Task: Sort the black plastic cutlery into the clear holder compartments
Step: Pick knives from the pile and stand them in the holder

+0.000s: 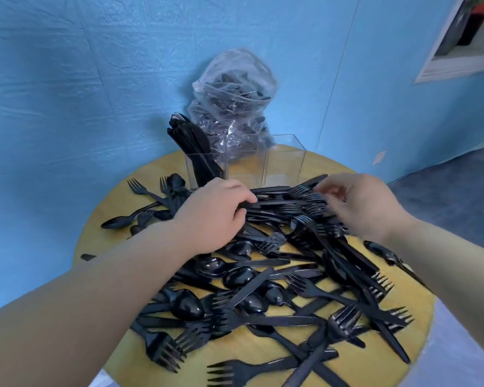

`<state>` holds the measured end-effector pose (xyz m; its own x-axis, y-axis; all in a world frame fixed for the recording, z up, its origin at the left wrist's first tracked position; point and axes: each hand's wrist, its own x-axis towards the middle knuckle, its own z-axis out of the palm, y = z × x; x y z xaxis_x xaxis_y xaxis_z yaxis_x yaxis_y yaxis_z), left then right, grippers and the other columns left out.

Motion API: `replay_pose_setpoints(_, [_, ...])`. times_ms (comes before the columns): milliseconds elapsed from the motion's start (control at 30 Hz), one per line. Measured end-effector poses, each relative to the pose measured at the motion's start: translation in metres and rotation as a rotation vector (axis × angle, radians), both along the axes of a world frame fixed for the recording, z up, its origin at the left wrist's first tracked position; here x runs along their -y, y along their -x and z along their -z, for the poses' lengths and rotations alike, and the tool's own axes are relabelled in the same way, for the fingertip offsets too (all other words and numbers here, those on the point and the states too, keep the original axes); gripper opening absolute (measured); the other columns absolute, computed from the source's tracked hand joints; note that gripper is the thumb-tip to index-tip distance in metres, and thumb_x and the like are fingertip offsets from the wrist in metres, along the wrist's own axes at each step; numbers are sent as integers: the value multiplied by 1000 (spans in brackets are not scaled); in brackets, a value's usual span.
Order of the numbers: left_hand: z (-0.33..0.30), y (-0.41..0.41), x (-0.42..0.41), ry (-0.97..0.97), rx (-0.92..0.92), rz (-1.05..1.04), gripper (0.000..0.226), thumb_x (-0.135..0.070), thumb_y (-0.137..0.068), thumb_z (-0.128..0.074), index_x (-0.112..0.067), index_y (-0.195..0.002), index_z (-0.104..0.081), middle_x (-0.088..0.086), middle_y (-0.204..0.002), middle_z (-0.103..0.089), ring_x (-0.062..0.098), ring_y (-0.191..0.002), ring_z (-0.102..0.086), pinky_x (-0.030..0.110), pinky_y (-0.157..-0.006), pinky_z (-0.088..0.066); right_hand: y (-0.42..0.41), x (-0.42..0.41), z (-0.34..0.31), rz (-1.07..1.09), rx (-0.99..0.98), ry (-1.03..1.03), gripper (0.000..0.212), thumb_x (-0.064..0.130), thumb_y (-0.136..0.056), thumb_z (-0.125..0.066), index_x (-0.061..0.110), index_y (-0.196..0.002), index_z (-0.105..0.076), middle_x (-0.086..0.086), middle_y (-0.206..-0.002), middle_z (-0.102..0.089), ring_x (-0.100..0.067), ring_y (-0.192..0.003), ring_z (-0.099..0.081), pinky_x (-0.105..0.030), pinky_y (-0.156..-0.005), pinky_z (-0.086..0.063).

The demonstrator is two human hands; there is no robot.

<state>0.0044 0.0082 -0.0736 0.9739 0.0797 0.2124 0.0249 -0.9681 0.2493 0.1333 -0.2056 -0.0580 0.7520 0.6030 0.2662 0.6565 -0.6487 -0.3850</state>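
Head view, looking down at a round yellow table (pixel 263 367) by a blue wall (pixel 81 79).

Black cutlery (pixel 263 291) all over the table top: forks, spoons and knives in one big messy pile, lying across each other.

Left hand (pixel 215 213) at the far side of the pile, fingers curled round a bunch of forks (pixel 285 202). Fork handles tucked under the fingers, prongs pointing to the right.

Right hand (pixel 358 202) at the prong end of that same bunch. Fingers bent and a little apart, tips touching the prongs. Too blurry to tell if pinching or only touching.

Clear holder (pixel 280 166) standing at the back of the table, just past both hands. Black knives (pixel 190 146) standing upright in the left compartment, leaning a bit to the left. Middle and right compartments see-through, nothing black seen inside.

Clear plastic bag (pixel 232 107) behind the holder, against the wall, with more black cutlery inside.

A window frame (pixel 458 51) up in the right corner.
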Motion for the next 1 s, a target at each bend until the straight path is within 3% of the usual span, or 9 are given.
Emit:
replay_pose_setpoints(200, [-7, -29, 40, -8, -33, 76, 35, -18, -98, -43, -30, -128, -57, -13, -132, -53, 10, -124, -43, 26, -107, -28, -9, 50, 1, 158, 18, 48, 26, 7, -87, -49, 18, -97, -71, 1, -96, -70, -22, -88, -61, -33, -78, -51])
replay_pose_setpoints(367, [-5, -47, 63, -43, -162, 197, 51, -10, -96, -38, -39, -137, -45, -14, -151, -32, 14, -140, -22, 34, -115, -17, -17, 74, 9, 253, 46, 77, 22, 10, -88, -50, 17, -98, -68, -1, -96, -64, -23, -87, -59, -34, -73, -50])
replay_pose_setpoints(467, [2, -54, 69, -98, -238, 241, 45, -21, -97, -38, -44, -135, -45, -15, -153, -27, 11, -143, -12, 44, -116, -20, -23, 83, 14, 289, 39, 166, 19, 16, -89, -49, 17, -99, -65, -2, -103, -62, -23, -90, -58, -34, -72, -52])
replay_pose_setpoints(533, [7, -55, 65, -128, -244, 228, 36, -32, -97, -40, -44, -130, -51, -16, -150, -34, 12, -144, -13, 46, -115, -22, -22, 86, 15, 304, -11, 246, 15, 22, -88, -49, 17, -93, -62, -2, -95, -64, -22, -83, -58, -34, -68, -53])
replay_pose_setpoints(633, [10, -53, 56, -166, -202, 189, 30, -39, -97, -42, -41, -121, -60, -15, -143, -43, 12, -142, -19, 46, -113, -26, -17, 88, 15, 282, -62, 341, 21, 32, -85, -52, 14, -87, -60, -3, -82, -64, -21, -77, -58, -33, -65, -53])
replay_pose_setpoints(800, [8, -44, 46, -204, -152, 135, 29, -36, -96, -45, -37, -116, -66, -15, -137, -50, 13, -138, -26, 44, -110, -32, -12, 88, 18, 174, -87, 457, 35, 41, -82, -56, 7, -88, -65, -9, -86, -68, -25, -80, -64, -37, -68, -55])
replay_pose_setpoints(1000, [2, -41, 52, -236, -160, 43, 41, -49, -96, -35, -32, -105, -71, -17, -133, -52, 12, -134, -29, 46, -107, -34, -9, 79, 20, 41, -133, 344, 20, 40, -85, -61, 21, -84, -62, 5, -85, -67, -15, -81, -61, -35, -75, -54])
